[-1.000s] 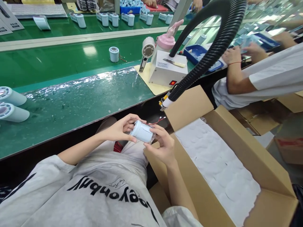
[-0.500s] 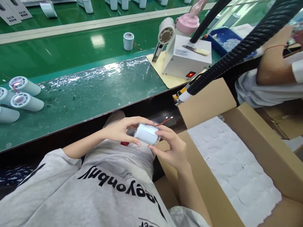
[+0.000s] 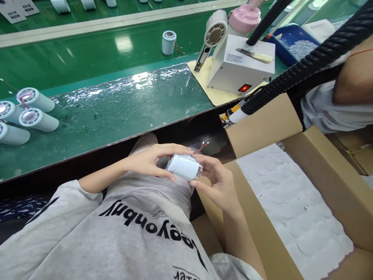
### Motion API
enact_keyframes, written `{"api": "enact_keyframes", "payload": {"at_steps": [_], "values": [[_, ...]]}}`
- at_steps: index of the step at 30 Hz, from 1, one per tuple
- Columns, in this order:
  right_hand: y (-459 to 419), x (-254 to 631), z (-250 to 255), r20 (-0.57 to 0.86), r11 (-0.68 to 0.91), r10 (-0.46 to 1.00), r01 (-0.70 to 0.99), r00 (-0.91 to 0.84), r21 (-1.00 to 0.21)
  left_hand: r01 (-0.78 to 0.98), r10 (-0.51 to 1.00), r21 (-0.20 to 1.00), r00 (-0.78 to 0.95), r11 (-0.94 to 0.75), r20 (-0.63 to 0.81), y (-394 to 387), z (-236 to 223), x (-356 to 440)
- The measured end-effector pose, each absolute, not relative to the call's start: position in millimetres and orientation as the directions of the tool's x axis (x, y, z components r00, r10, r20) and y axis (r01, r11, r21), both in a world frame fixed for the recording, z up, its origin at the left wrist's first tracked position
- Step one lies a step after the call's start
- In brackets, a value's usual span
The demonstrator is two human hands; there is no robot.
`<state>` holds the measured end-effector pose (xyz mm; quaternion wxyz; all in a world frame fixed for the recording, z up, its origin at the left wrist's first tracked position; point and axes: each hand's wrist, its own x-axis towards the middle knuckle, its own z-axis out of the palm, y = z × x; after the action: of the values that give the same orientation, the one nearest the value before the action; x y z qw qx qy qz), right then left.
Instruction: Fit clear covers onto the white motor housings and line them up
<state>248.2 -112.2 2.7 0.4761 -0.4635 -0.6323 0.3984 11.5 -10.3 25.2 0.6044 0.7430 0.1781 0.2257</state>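
A small white cylinder [image 3: 184,167] with thin red wires at its far end lies sideways above my lap, below the bench edge. My left hand [image 3: 153,160] grips its left end with thumb and fingers. My right hand [image 3: 217,179] pinches its right end from below and behind. Both hands hold it together, just left of an open cardboard box [image 3: 264,233] lined with white padded foam [image 3: 294,210].
Several white cylinders [image 3: 36,118] lie at the left of the green bench [image 3: 116,105]. One stands upright [image 3: 169,42] farther back. A white box machine [image 3: 240,68] with a red switch, a black corrugated hose [image 3: 303,68] and a co-worker's arm [image 3: 355,79] are at right.
The view has tilted down and shifted, so the bench items appear higher and more to the right. The cylinder has turned slightly in my hands, which stay over my lap.
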Motion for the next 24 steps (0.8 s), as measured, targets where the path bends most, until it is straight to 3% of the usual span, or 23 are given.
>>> {"api": "enact_keyframes", "payload": {"at_steps": [12, 24], "values": [[-110.4, 242.5, 10.9, -0.064, -0.069, 0.993, -0.048, -0.1, -0.996, -0.096, 0.465, 0.949, 0.854, -0.3, 0.234, -11.2, 19.4, 8.9], [-106.3, 238.8, 2.6, -0.352, -0.396, 0.914, -0.25, -0.203, -0.884, -0.075, 0.446, 0.935, 0.864, -0.348, 0.235, -12.7, 15.2, 7.2]]}}
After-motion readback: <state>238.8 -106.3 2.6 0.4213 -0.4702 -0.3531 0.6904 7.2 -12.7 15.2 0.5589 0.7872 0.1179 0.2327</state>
